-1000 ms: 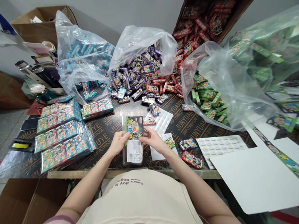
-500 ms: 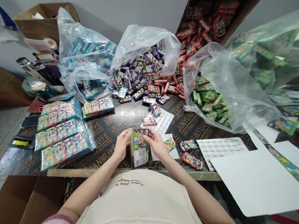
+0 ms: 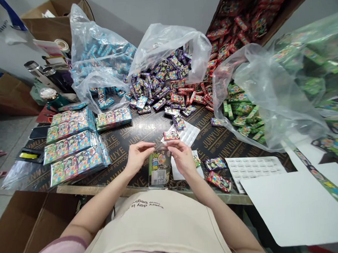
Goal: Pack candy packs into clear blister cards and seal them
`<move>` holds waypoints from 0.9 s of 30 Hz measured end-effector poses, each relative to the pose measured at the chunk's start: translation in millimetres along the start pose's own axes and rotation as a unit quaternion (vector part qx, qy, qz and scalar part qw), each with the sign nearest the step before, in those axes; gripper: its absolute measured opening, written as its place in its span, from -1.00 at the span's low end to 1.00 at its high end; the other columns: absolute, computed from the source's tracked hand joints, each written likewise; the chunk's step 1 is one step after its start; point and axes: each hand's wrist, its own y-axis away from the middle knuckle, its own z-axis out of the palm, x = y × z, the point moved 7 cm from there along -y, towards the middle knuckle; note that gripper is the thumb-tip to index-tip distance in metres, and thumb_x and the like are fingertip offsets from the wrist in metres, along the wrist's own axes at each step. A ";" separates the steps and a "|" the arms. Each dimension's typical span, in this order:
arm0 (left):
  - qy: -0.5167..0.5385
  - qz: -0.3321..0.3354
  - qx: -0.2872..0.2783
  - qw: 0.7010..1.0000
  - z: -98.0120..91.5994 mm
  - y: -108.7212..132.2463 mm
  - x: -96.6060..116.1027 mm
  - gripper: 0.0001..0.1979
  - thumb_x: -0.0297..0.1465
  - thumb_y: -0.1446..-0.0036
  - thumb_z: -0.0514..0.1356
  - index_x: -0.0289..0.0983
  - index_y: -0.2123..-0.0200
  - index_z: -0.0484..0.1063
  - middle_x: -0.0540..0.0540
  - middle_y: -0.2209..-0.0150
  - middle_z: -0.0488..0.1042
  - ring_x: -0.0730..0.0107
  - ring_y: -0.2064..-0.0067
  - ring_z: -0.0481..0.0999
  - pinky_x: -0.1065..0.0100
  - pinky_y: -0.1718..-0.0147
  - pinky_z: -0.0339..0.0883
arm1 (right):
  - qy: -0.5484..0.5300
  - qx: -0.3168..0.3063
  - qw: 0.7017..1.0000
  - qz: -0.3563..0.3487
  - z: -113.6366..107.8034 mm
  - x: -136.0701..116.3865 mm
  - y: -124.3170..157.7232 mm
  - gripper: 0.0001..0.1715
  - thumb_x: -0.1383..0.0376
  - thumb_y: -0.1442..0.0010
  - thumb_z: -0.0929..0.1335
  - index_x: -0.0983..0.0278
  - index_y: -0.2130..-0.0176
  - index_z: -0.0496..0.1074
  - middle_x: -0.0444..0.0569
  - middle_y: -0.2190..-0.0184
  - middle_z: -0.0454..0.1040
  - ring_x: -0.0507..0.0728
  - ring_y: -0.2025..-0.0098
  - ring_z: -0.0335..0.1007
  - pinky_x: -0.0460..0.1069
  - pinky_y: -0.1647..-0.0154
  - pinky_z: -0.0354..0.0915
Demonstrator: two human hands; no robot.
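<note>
Close to the table's front edge, a clear plastic packet (image 3: 159,168) with a dark and green printed label inside stands in front of me. My left hand (image 3: 140,154) pinches the packet's clear top edge at its left corner. At the other corner my right hand (image 3: 182,158) has thumb and fingers closed on the same edge. Just beyond the fingers lies a small red candy box (image 3: 171,135) on a white sticker sheet (image 3: 189,133). A purple box (image 3: 215,163) and a red box (image 3: 219,181) rest to the right of my right hand.
Stacks of filled multi-box packs (image 3: 74,161) stand on the left. At the back are a bag of blue boxes (image 3: 102,50), a heap of purple boxes (image 3: 155,82) and red boxes (image 3: 224,48). A bag of green boxes (image 3: 244,107) and white sheets (image 3: 292,207) lie right.
My hands have moved from the packet's sides to its clear top edge, closing in pinches there. The view has shifted slightly, so the table things appear further right.
</note>
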 end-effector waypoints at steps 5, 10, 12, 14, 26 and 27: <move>-0.169 0.148 -0.052 0.973 2.2 11.3 30.9 -0.90 -0.33 0.04 0.32 -0.19 0.41 0.62 -0.13 0.32 0.61 0.25 0.27 0.56 0.25 0.17 0.39 | 0.158 -0.061 0.978 -0.125 -1.0 -21.4 8.4 -0.85 0.23 -0.05 0.42 0.15 0.32 0.60 -0.06 0.24 0.60 0.19 0.13 0.50 0.12 0.02 0.36; -0.145 0.042 -0.080 0.985 -1.9 -4.4 19.3 -0.82 -0.31 0.13 0.37 -0.30 0.45 0.60 -0.13 0.45 0.59 0.30 0.43 0.54 0.34 0.39 0.39 | 0.189 -0.054 0.974 -0.115 -4.1 -28.7 8.7 -0.84 0.18 -0.01 0.45 0.18 0.36 0.60 -0.08 0.39 0.60 0.16 0.35 0.51 0.09 0.21 0.42; -0.146 0.012 -0.088 0.985 -1.7 -9.9 17.0 -0.81 -0.32 0.16 0.38 -0.33 0.47 0.59 -0.12 0.50 0.58 0.33 0.48 0.52 0.37 0.43 0.37 | 0.187 -0.062 0.976 -0.096 -1.1 -30.4 5.7 -0.81 0.16 0.01 0.46 0.23 0.39 0.59 -0.09 0.49 0.57 0.10 0.46 0.45 0.03 0.34 0.40; -0.160 0.009 -0.089 0.983 -0.5 -11.5 19.0 -0.83 -0.34 0.14 0.36 -0.34 0.50 0.58 -0.10 0.52 0.57 0.35 0.50 0.51 0.38 0.44 0.35 | 0.185 -0.083 0.976 -0.082 3.7 -31.1 2.8 -0.79 0.17 0.02 0.46 0.27 0.43 0.57 -0.10 0.56 0.53 0.06 0.52 0.40 -0.02 0.41 0.36; -0.275 0.135 -0.116 0.945 8.2 0.4 45.3 -0.88 -0.42 -0.04 0.24 -0.31 0.45 0.57 -0.09 0.47 0.58 0.39 0.44 0.53 0.43 0.45 0.36 | 0.186 -0.123 0.973 -0.066 2.0 -29.4 -2.1 -0.78 0.16 0.03 0.46 0.29 0.47 0.56 -0.08 0.52 0.55 0.06 0.49 0.43 -0.05 0.40 0.37; -0.282 0.144 -0.122 0.941 9.7 0.4 46.6 -0.88 -0.42 -0.05 0.24 -0.31 0.44 0.57 -0.09 0.46 0.58 0.38 0.43 0.53 0.43 0.44 0.36 | 0.185 -0.122 0.972 -0.072 1.5 -30.9 -1.8 -0.78 0.16 0.03 0.46 0.29 0.47 0.56 -0.08 0.52 0.55 0.06 0.49 0.44 -0.05 0.40 0.38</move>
